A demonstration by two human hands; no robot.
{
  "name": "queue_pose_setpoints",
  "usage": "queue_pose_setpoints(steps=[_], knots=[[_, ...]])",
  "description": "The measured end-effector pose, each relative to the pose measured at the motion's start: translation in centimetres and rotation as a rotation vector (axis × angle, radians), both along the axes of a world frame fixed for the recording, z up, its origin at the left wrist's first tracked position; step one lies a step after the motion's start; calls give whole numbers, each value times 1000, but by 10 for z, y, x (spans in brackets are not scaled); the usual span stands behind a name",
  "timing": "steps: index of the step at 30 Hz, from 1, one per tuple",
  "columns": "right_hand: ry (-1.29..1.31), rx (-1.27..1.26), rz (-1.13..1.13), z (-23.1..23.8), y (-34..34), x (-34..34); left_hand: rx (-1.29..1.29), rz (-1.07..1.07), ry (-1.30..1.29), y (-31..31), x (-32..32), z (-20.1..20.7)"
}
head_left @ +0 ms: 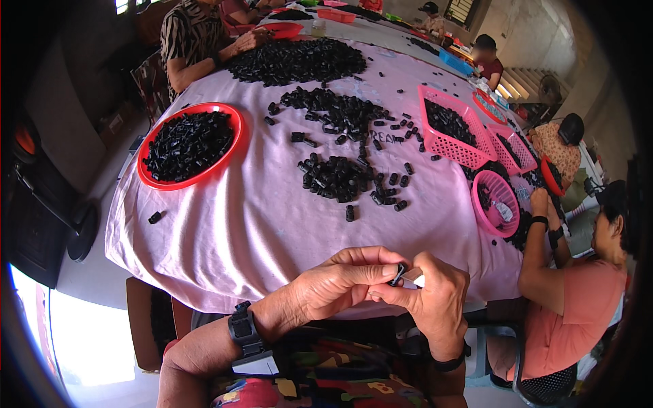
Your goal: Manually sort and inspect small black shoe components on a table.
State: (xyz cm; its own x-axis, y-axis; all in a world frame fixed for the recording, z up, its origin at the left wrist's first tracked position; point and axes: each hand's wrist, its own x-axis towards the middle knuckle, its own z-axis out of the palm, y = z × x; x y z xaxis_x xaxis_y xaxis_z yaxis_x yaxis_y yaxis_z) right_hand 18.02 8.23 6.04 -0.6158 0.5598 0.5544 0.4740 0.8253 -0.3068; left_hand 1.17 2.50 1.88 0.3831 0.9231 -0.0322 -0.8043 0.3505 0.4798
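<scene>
Close to the table's near edge, my left hand [350,279] pinches a small black plastic piece [398,273] between thumb and fingers. My right hand [435,292] is closed beside it, thumb and forefinger up against the piece. A small white object [419,281] shows between the right fingers; its kind is hard to make out. Beyond my hands lie loose black cylindrical pieces in a small pile [333,178], with a larger heap [303,60] farther back. At the left stands a red round tray [242,139] filled with the same black pieces.
A pink cloth [265,224] covers the table in folds. On the right are a pink rectangular basket [469,158] and a round pink basket [481,217]. A co-worker in an orange shirt [578,299] sits close at my right; other people sit around the table.
</scene>
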Motion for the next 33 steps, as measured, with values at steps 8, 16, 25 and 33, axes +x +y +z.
queue_pose_setpoints(steps=[8, 16, 25, 33], knots=[[18, -38, 14, 0, 0, 0, -11, -1, -17, 0, 0, 0], [20, -27, 6, -3, 1, -1, -20, -1, -18, 0, 1, 0], [5, -62, -14, 1, 0, -2, -36, 6, -9, 1, 1, -3], [-15, -68, -13, 0, 1, -2, -31, 0, -23, 0, 1, -2]])
